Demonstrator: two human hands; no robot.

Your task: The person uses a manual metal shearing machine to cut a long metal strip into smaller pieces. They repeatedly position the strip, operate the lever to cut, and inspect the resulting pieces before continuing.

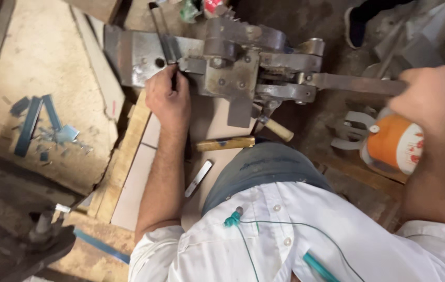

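Seen from above, our left hand (167, 99) pinches a thin dark strip (161, 34), fingers closed on it, feeding it into the steel shear (233, 68) on the counter (45, 78). Our right hand (434, 99) closes around the shear's lever (358, 83). A wooden-handled tool (226, 143) lies near the left forearm.

Left hand (167, 99) at shear machine (222, 62), right hand (434, 96) on its lever (358, 83)
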